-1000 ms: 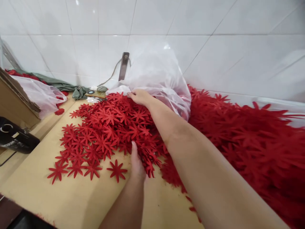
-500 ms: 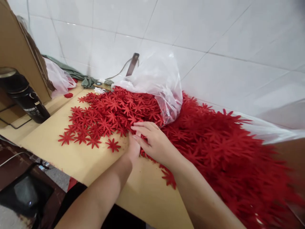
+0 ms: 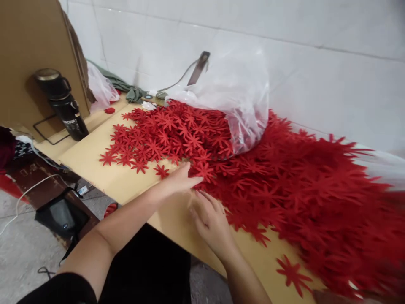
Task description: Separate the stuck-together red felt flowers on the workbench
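Note:
My left hand (image 3: 181,179) reaches over the table edge of the pile, palm down, with its thumb and a finger apart beside a red flower-shaped cutout (image 3: 204,172). Below and to its right is my right hand (image 3: 212,219), its fingers loosely bent and its thumb apart from them. A bit of red shows by the right fingertips; whether they touch it I cannot tell. Around both hands spreads a large heap of red flower-shaped cutouts (image 3: 272,181), soft-looking and many-petalled. A clear plastic bag (image 3: 245,114) lies open, with cutouts spilling from its mouth.
A black vacuum flask (image 3: 65,105) stands at the left by a cardboard box (image 3: 28,50). Single cutouts lie on the tan tabletop (image 3: 91,169), one near the right front (image 3: 293,274). Behind is a white tiled wall (image 3: 316,76). A black bag (image 3: 63,213) is at lower left.
The view has shifted, showing more of the floor at left. My hands, close together before, have moved apart, the right one now lower and nearer to me.

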### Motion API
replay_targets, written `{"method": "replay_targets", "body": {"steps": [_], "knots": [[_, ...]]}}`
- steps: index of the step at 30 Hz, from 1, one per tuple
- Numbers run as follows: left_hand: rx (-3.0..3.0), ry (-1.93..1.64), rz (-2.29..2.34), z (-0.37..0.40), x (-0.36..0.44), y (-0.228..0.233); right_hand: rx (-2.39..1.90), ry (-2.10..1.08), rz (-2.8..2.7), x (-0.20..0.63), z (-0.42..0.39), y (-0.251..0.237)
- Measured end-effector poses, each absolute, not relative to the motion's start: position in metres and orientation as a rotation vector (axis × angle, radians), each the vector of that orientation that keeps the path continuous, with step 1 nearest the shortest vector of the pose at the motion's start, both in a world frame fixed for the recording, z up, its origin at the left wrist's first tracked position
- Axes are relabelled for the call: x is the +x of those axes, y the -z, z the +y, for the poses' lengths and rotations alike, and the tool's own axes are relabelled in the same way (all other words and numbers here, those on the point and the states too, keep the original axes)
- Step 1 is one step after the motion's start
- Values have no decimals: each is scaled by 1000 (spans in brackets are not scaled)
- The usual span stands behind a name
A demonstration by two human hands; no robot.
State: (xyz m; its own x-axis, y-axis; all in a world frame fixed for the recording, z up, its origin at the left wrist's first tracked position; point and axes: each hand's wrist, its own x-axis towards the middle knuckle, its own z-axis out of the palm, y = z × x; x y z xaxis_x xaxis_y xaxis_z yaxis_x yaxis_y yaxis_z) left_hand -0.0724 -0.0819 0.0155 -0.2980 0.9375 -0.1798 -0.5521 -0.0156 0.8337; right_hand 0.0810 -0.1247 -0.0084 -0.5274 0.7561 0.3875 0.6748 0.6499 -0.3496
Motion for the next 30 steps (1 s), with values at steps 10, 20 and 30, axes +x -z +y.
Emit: {"method": "replay_targets", "body": {"steps": [10, 20, 30], "knots": [[1216, -927, 2517, -146, -262, -8, -1063, -29, -2451, 75, -132, 38], [1241, -1040, 2465, -55, -243, 3, -971, 23, -2467, 4, -129, 23], [1166, -1406, 2081, -50, -229, 0, -832, -150, -2497, -55, -120, 31]]}}
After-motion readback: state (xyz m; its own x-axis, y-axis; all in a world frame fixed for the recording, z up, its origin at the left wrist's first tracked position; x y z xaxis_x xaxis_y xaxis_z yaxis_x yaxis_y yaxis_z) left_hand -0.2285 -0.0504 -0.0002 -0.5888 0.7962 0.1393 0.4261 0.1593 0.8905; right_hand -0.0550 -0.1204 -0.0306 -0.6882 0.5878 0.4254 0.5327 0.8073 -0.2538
